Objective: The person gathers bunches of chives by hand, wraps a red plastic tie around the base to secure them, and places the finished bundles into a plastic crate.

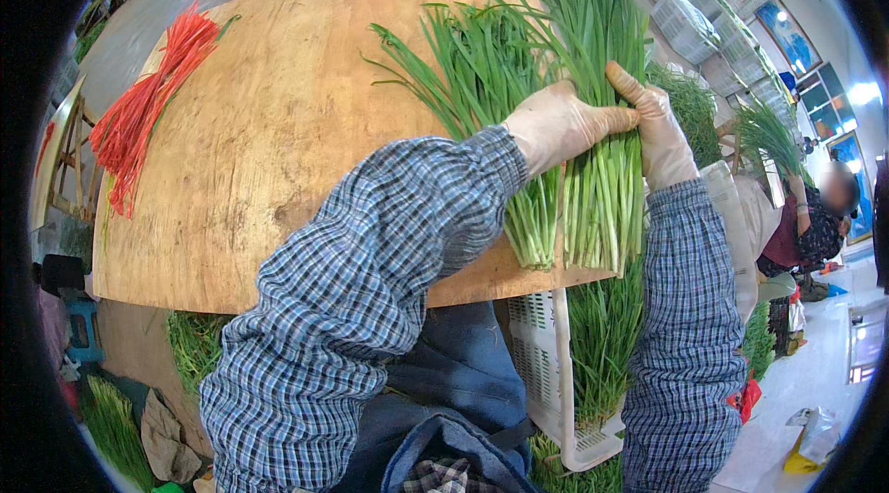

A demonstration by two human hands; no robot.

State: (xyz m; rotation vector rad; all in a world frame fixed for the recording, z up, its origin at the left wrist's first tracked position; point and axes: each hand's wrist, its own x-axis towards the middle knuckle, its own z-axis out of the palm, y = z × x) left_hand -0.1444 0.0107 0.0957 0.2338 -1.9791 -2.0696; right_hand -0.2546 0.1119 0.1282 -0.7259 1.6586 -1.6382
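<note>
At the right end of the table, a thick bunch of garlic chives (600, 39) is between my two gloved hands, leaves pointing away and pale stems toward me. My left hand (560, 125) is closed over the bunch from the left, thumb reaching across it. Gripping from the right side is my right hand (662, 137), its thumb almost meeting the left one; the fingers behind the leaves are hidden. A second pile of chives (491, 53) lies flat on the wooden table (278, 123), just left of the held bunch and partly under my left wrist.
Red tie strips (153, 113) lie bundled at the table's far left. Below the right edge stands a white plastic crate (546, 345) with chives (602, 336) beside it. Stacked white baskets (685, 21) stand at the back right. Another person (801, 224) at the right holds chives.
</note>
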